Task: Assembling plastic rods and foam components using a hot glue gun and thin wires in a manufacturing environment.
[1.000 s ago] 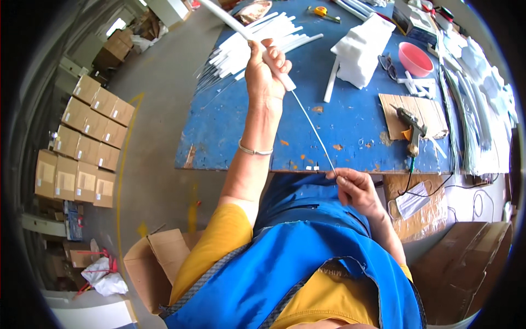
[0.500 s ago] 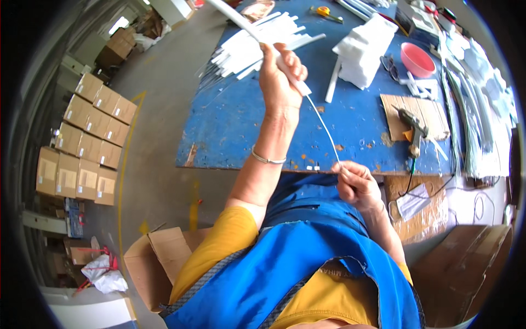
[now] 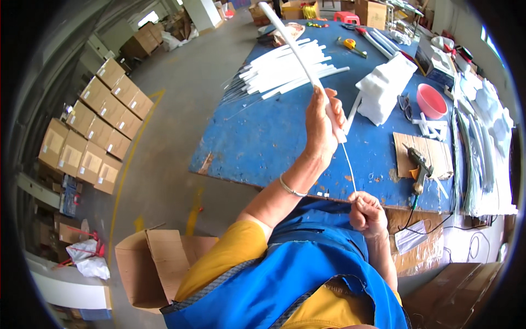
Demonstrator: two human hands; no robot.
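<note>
Bright, even daylight; sharp centre; fisheye bending and dark rim

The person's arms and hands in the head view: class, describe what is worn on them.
Both hands, left hand and right hand, are bare, without gloves. The left wrist carries a thin silver bangle. Yellow short sleeves cover the upper arms, under a blue apron.

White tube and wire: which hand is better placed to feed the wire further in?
Right, probably. The right hand pinches the thin wire at its low end, below the white tube. The left hand is wrapped around the tube's lower end, steadying it.
</note>
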